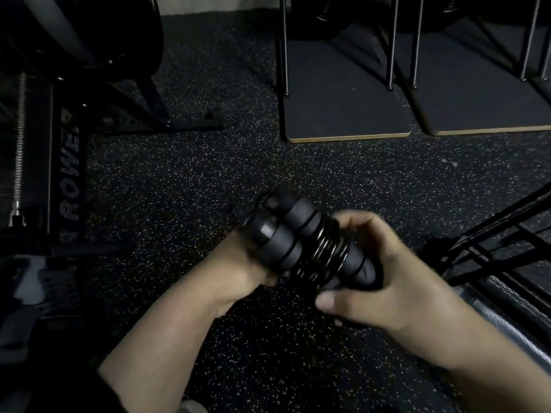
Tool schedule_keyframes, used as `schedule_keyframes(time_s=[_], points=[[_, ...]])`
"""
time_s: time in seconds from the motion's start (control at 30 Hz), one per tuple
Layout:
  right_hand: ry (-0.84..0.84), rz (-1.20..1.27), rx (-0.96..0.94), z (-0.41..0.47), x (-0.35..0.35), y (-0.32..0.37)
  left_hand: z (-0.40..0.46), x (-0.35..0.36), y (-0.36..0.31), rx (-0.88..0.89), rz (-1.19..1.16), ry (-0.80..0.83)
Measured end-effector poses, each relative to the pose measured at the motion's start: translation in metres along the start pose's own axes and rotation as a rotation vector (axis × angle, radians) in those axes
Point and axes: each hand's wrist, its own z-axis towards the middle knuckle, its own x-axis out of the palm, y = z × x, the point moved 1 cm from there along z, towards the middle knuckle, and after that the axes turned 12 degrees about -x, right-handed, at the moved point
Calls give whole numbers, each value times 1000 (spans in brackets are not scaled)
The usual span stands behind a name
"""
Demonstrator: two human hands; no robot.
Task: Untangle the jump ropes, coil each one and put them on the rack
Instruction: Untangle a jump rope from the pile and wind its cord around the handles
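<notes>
Jump rope (pixel 304 245), one bundle: two black foam handles lying side by side, with glossy black cord (pixel 328 251) wound around both in about a dozen close turns near their middle. The handles point up and to the left, their end caps showing at the top left. The bundle is held in the air above the floor, between both hands, low and centre in the view.

Left hand (pixel 238 263), one: under the bundle at its lower left side, palm against the handles. Its fingers are hidden behind the handles, so how they curl cannot be told for sure; the hand bears the bundle from below.

Right hand (pixel 384 272), one: at the right end of the bundle, fingers (pixel 357 225) curled over the top of the wound cord, thumb (pixel 328 302) stretched out beneath it. It grips the cord and the handle ends.

Floor (pixel 208 174), one: black rubber with pale speckles.

Boards (pixel 343 108), two: flat, dark-topped with light edges, lying side by side on the floor at the upper right, with thin metal legs (pixel 284 55) standing on them.

Rowing machine (pixel 71 174), one: at the left edge, black, lettered "ROWE" with the rest cut off.

Black metal frame (pixel 492 234), one: at the right edge, slanted bars, well apart from the boards.
</notes>
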Motion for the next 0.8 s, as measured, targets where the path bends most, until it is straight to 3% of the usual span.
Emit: schedule_keyframes(time_s=[0.13, 0.43, 0.57, 0.63, 0.7, 0.8], points=[[-310, -75, -22, 9, -15, -5, -6, 5, -19, -13, 68, 14], [-268, -592, 120, 6, -25, -27, -9, 3, -25, 89, 713, -104], [-170, -811, 303, 2, -25, -30, -20, -1, -36, 116, 931, -82], [-29, -900, 351, 3, -24, -32, -25, -2, -43, 163, 948, -55], [140, -913, 324, 3, -21, -34, -28, -4, -46, 196, 951, -28], [343, -848, 134, 2, -19, -42, -31, -12, -49, 165, 916, 13]])
